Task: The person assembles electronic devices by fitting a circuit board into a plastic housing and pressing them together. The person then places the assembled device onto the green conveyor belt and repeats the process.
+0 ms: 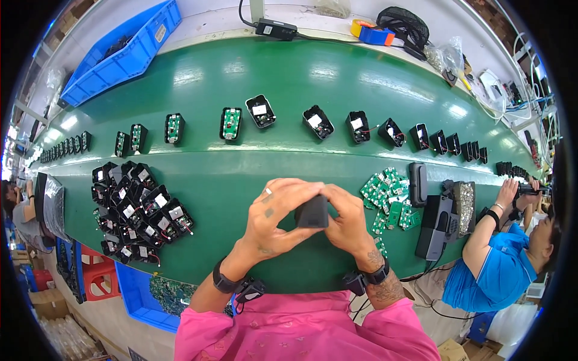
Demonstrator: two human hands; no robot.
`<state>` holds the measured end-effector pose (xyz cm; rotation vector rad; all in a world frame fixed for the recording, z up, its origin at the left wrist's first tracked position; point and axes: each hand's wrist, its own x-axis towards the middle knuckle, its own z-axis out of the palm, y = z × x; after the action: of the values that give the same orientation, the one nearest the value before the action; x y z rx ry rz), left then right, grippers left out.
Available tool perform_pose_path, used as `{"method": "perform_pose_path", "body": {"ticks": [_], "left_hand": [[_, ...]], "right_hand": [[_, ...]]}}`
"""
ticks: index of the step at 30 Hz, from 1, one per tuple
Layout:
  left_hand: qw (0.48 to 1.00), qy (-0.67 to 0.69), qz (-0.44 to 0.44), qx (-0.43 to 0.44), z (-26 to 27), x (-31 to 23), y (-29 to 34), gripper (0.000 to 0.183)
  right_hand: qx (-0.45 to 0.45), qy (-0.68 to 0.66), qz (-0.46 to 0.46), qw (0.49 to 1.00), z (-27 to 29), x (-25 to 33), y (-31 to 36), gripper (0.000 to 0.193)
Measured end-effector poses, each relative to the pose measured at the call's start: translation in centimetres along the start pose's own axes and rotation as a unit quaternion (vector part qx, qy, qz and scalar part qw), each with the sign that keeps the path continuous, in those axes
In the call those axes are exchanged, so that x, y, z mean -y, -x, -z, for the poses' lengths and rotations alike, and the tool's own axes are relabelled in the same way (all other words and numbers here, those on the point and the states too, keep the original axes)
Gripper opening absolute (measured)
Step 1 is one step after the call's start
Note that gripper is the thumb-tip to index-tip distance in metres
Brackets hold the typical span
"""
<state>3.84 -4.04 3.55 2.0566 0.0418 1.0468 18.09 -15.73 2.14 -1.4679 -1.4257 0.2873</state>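
Between both hands, over the near edge of the green table [265,165], I hold a small black plastic casing [312,215]. My left hand [274,213] grips it from the left with fingers over the top, and my right hand [349,219] closes on its right side. Its far side is hidden by my fingers. A heap of black casings [129,210] with wired parts inside lies left of my hands. Loose green circuit boards [391,201] are piled to the right.
A row of casings with open tops crosses the table, including one holding a green board [230,123]. A blue crate [123,51] stands far left, a power adapter [276,29] at the back. Black devices [435,225] sit right, near a co-worker in blue [490,271]. A blue bin [138,295] is below.
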Motion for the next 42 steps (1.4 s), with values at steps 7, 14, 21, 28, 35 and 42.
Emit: {"method": "perform_pose_path", "body": {"ticks": [7,14,21,28,35,42], "left_hand": [[1.0,-0.003,0.028,0.001,0.2,0.2,0.2,0.046],[0.99,0.089,0.108,0.006,0.0,-0.1,0.4,0.046],[0.966,0.096,0.237,-0.03,0.8,0.3,0.3,0.042],[0.886,-0.183,0.35,-0.242,9.6,4.9,-3.3,0.018],[0.837,-0.464,0.217,-0.192,13.9,16.7,-3.0,0.021],[0.827,-0.542,0.14,-0.052,11.2,14.0,-5.6,0.058]], "right_hand": [[0.021,0.015,0.017,1.0,0.1,0.1,-0.2,0.037],[0.009,0.033,0.03,0.999,-0.1,-0.4,0.0,0.032],[0.05,-0.031,-0.098,0.993,-1.3,-0.1,-0.1,0.027],[0.078,-0.049,-0.131,0.987,-3.1,-0.1,0.5,0.024],[0.086,0.009,-0.055,0.995,-3.3,0.2,0.8,0.022],[0.022,0.103,-0.032,0.994,-0.3,-0.7,0.6,0.019]]}}
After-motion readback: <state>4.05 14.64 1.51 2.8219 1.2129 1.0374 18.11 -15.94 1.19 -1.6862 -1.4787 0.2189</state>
